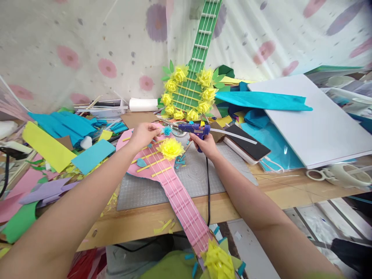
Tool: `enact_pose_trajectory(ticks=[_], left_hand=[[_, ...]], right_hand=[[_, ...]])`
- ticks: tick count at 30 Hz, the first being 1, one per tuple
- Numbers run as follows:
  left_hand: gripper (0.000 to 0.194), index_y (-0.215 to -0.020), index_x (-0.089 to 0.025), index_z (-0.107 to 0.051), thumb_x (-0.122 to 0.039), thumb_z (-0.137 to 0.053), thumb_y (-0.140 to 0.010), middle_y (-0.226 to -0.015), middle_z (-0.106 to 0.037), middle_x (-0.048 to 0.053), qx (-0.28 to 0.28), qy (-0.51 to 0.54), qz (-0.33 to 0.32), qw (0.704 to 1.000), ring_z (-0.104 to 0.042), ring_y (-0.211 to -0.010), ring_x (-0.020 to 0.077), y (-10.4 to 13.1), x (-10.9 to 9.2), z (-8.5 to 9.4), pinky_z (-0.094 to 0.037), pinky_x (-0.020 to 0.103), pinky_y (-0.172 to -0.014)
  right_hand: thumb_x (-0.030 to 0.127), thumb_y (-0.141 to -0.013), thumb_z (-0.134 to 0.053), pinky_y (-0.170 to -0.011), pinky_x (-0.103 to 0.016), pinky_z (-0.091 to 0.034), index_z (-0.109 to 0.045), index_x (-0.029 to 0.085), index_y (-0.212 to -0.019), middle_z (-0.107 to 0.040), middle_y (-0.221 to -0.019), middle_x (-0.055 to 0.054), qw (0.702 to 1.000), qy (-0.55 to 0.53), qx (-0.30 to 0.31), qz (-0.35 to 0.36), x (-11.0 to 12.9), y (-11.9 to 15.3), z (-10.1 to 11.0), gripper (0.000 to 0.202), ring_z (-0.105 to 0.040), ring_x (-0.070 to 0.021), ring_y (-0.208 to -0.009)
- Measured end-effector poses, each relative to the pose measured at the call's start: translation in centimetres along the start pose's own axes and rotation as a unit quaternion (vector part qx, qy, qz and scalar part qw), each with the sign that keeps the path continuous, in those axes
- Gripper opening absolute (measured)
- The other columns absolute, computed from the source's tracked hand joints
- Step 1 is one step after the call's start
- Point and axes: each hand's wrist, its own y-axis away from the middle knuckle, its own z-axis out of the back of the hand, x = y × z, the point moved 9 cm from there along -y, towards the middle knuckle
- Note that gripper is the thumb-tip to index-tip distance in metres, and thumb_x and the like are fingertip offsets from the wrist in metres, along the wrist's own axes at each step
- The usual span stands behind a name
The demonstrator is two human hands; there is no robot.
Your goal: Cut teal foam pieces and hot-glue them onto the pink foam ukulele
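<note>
My left hand (145,136) is closed in a pinch at a small blue paper flower (166,131), above the body of a pink paper guitar (186,201). Gripped in my right hand (205,144) is a dark blue hot glue gun (194,128), its nozzle pointing left, close to the flower. A white glue stick (235,136) sticks out of its back. On the guitar sit a large yellow paper flower (171,148) and a blue paper petal (141,162). More yellow petals (219,261) cover the guitar's near end, which hangs over the table edge.
A grey cutting mat (139,193) lies under the guitar. Behind stands a green paper guitar (200,50) with yellow flowers. Coloured paper strips (48,147) crowd the left. At right are a phone (248,141), white board (316,120) and tape roll (350,175). The gun's cord (208,190) runs down.
</note>
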Motion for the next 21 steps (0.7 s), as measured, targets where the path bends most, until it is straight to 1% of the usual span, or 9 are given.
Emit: enact_pose_trajectory(ticks=[4, 7, 10, 13, 17, 21], left_hand=[[0.006, -0.065, -0.015, -0.063, -0.019, -0.063, -0.070, -0.064, -0.066, 0.004, 0.016, -0.024, -0.018, 0.999, -0.062, -0.054, 0.0135, -0.2, -0.2, -1.1, -0.047, 0.021, -0.044], [0.005, -0.065, -0.015, -0.064, -0.019, -0.063, -0.068, -0.066, -0.068, 0.004, 0.019, -0.045, -0.028, 0.998, -0.063, -0.055, 0.0148, -0.5, -0.1, -1.4, -0.046, 0.021, -0.043], [0.006, -0.064, -0.015, -0.064, -0.021, -0.064, -0.066, -0.065, -0.068, 0.004, 0.016, -0.064, -0.033, 0.997, -0.063, -0.055, 0.0145, -0.5, -0.2, -1.4, -0.045, 0.020, -0.043], [0.008, -0.064, -0.015, -0.065, -0.023, -0.065, -0.065, -0.064, -0.068, 0.004, 0.017, -0.076, -0.033, 0.996, -0.063, -0.055, 0.0141, -0.3, -0.5, -1.5, -0.044, 0.019, -0.043], [0.007, -0.064, -0.015, -0.065, -0.022, -0.065, -0.065, -0.067, -0.070, 0.005, 0.016, -0.080, -0.030, 0.996, -0.064, -0.057, 0.0144, 0.0, -0.8, -1.3, -0.044, 0.019, -0.043], [0.008, -0.065, -0.015, -0.066, -0.023, -0.065, -0.064, -0.068, -0.070, 0.005, 0.019, -0.096, -0.041, 0.994, -0.063, -0.055, 0.0142, -0.1, -0.8, -1.3, -0.043, 0.019, -0.043]], right_hand=[[0.062, -0.064, -0.063, -0.044, -0.024, -0.033, -0.058, 0.016, -0.063, -0.045, -0.044, 0.004, 0.999, 0.043, 0.022, 0.012, 0.5, 0.2, -0.3, 0.046, -0.039, -0.0077, -0.041], [0.059, -0.064, -0.065, -0.048, -0.024, -0.036, -0.060, 0.017, -0.069, -0.050, -0.048, 0.003, 0.997, 0.075, 0.026, 0.017, 0.4, 0.3, -0.4, 0.043, -0.045, -0.0100, -0.046], [0.058, -0.065, -0.065, -0.053, -0.025, -0.039, -0.062, 0.017, -0.074, -0.054, -0.053, 0.001, 0.994, 0.097, 0.025, 0.034, 0.6, 0.3, -0.5, 0.042, -0.053, -0.0134, -0.055], [0.058, -0.065, -0.065, -0.057, -0.026, -0.041, -0.063, 0.016, -0.075, -0.059, -0.058, -0.001, 0.992, 0.115, 0.016, 0.045, 0.9, 0.3, -0.4, 0.042, -0.056, -0.0157, -0.061], [0.057, -0.064, -0.065, -0.060, -0.027, -0.044, -0.065, 0.016, -0.077, -0.064, -0.065, -0.003, 0.990, 0.128, 0.007, 0.053, 0.8, 0.2, -0.3, 0.044, -0.059, -0.0171, -0.064], [0.056, -0.067, -0.064, -0.064, -0.029, -0.045, -0.067, 0.016, -0.079, -0.067, -0.071, -0.005, 0.988, 0.137, 0.008, 0.069, 0.8, 0.1, -0.4, 0.042, -0.060, -0.0174, -0.065]])
